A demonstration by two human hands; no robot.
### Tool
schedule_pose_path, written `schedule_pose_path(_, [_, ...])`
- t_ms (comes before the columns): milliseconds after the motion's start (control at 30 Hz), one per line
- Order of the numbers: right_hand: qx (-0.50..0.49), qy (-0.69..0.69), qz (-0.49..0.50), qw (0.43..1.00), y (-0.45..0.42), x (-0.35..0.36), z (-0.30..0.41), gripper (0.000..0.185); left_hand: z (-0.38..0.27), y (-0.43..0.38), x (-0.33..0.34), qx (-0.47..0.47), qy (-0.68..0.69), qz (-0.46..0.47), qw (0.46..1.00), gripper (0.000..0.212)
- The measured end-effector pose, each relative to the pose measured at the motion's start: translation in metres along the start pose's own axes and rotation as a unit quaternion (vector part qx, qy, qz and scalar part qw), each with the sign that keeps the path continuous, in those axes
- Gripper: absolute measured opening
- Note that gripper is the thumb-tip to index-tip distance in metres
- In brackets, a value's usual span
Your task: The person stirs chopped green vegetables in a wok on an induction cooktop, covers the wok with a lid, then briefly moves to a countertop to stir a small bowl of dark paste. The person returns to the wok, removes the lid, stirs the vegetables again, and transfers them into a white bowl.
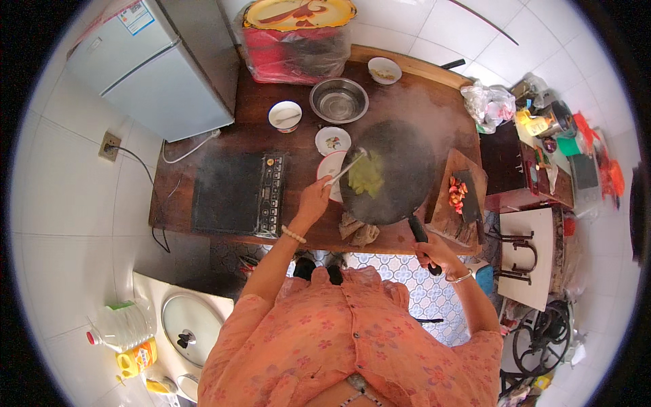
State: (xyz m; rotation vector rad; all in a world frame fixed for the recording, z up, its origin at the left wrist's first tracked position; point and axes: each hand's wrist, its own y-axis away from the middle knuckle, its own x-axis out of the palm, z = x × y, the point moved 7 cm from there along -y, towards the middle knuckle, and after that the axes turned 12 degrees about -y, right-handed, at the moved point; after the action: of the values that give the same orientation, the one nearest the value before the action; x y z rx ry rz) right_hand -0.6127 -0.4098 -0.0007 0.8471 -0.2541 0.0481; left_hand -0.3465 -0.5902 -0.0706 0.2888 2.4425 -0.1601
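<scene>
My right hand [438, 253] grips the black handle of a dark wok [402, 168], which is off the induction cooker and over the right half of the table. Pale green cut vegetables [366, 175] lie at the wok's left side, and steam rises around it. In my left hand [313, 202] is a metal-handled utensil [347, 169], its far end at the vegetables; its exact kind is unclear. A white plate with a red rim [328, 173] sits under the wok's left edge, partly hidden. Behind it is a small white dish with a printed picture [333, 140].
An induction cooker [229, 193] lies left. Folded cloths [362, 231] are near the front edge. To the right, a cutting board [450, 224] bears a cleaver [469, 196] and chopped red pieces [457, 193]. Behind stand a steel basin [338, 100] and bowls [285, 116].
</scene>
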Motion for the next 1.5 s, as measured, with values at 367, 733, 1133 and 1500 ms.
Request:
schedule_pose_path(367, [-0.001,0.075,-0.013,0.997,-0.011,-0.015,-0.003,0.011,-0.006,0.001,0.032,0.013,-0.115,0.045,0.992,0.029])
schedule_pose_path(733, [-0.049,0.145,-0.039,0.988,-0.021,-0.013,0.017,0.012,0.043,0.042,-0.016,0.010,-0.144,-0.040,0.989,0.028])
schedule_pose_path(1133, [-0.109,0.287,-0.057,0.950,-0.012,-0.019,0.044,0.031,0.036,0.059,0.014,-0.012,-0.046,-0.026,0.999,0.027])
schedule_pose_path(1500, [-0.098,0.281,-0.046,0.954,0.002,-0.009,0.062,0.027,0.022,0.064,0.037,-0.028,0.096,-0.035,0.994,0.027])
